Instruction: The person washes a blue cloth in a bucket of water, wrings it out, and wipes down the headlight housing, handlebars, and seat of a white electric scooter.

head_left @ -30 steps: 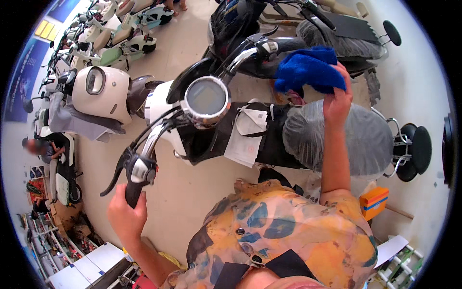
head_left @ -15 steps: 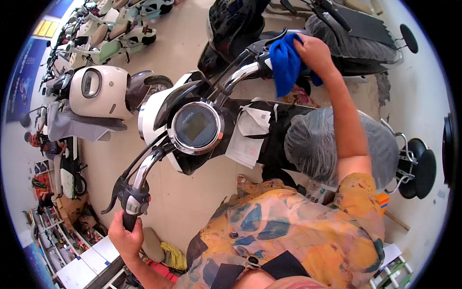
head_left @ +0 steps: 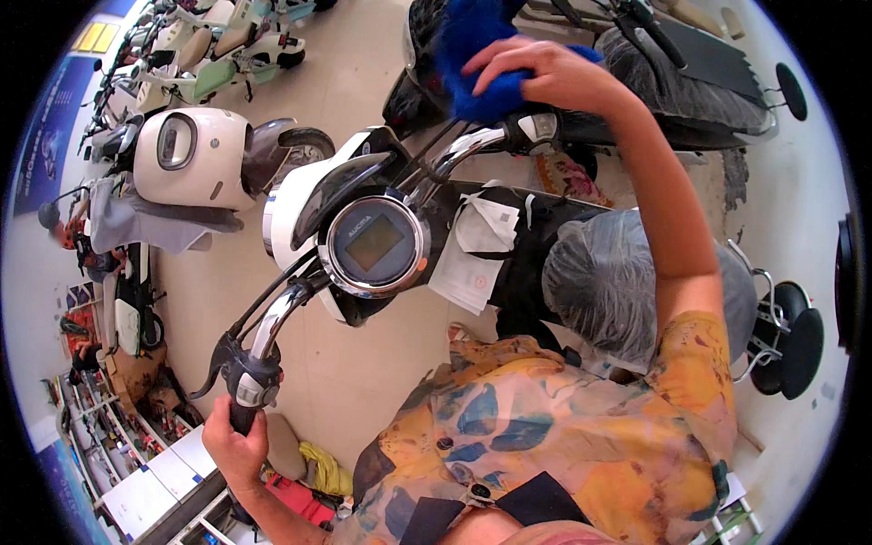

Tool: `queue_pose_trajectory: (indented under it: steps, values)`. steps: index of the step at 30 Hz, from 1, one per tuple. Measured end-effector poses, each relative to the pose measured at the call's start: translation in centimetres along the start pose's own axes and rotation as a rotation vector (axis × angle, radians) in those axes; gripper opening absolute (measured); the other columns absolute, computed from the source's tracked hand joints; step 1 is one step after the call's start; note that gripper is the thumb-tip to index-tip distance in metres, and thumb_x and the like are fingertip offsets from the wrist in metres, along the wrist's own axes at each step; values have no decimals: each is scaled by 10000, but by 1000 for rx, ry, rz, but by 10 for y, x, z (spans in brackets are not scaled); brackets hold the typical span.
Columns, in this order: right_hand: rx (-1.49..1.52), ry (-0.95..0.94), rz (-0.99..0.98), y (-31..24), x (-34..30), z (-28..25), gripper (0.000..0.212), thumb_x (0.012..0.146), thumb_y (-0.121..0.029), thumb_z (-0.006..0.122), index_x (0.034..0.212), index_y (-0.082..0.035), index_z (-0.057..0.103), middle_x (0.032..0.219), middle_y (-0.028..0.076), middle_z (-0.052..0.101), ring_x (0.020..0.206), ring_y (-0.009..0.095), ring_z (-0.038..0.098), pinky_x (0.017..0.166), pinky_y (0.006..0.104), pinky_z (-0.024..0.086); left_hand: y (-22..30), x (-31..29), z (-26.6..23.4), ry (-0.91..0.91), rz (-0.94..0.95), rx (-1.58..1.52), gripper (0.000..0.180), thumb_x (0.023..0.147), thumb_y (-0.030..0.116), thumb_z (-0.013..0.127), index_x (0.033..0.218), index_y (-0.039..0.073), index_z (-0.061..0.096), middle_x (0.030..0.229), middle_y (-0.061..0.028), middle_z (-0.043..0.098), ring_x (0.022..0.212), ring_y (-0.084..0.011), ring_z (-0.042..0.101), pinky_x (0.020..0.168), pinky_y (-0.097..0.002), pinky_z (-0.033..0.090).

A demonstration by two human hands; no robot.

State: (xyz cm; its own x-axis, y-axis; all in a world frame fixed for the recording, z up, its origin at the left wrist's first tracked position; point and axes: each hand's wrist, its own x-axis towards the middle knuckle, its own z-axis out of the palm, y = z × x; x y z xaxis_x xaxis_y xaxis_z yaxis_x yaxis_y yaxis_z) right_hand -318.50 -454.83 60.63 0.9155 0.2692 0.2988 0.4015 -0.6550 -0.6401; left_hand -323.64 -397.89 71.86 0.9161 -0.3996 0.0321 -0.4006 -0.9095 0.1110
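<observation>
The left hand [head_left: 234,447] curls around the grip [head_left: 242,418]. The right hand [head_left: 563,77], fingers half bent, has hold of a blue cloth [head_left: 461,41] near the bar's [head_left: 472,143] right end (touching or not, I can't tell). Wiping looks under way; how much is left doesn't show.

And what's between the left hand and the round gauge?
The head view shows the switch housing and chrome handlebar between the left hand and the round gauge.
</observation>
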Motion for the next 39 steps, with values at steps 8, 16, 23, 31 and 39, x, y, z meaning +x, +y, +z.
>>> queue_pose_trajectory:
  steps: [8,16,23,31,39]
  values:
    - [-209,-392,252,26,27,-45,448,573,54,540,978,-79,678,1037,65,656,958,209,602,913,290,461,-3,-2,-1,2,-7,24,310,672,126,717,925,48,556,701,-166,565,652,-379,572,588,-383,442]
    - [-48,-50,151,22,-3,-76,396,586,13,573,956,-70,684,1034,107,647,949,237,607,857,350,476,-3,2,0,-11,-24,-21,327,656,124,714,933,45,560,690,-159,551,622,-355,548,580,-364,435]
    - [16,-386,247,23,32,-4,403,731,-27,504,1107,-85,635,972,71,651,884,204,595,857,293,461,-1,5,2,19,-5,-41,305,667,128,709,918,46,558,677,-151,535,614,-336,540,579,-351,430]
    - [-192,-178,357,48,33,26,283,870,-149,520,1117,-48,613,840,179,641,729,257,620,719,338,506,7,9,-1,15,-48,-14,281,668,135,717,875,38,553,671,-150,533,608,-329,537,580,-347,430]
    - [-537,-558,330,44,66,20,322,784,-139,574,1070,-9,642,975,203,655,893,327,641,812,381,507,2,11,-5,11,-47,48,356,588,134,755,893,47,593,713,-155,583,665,-365,582,601,-369,466]
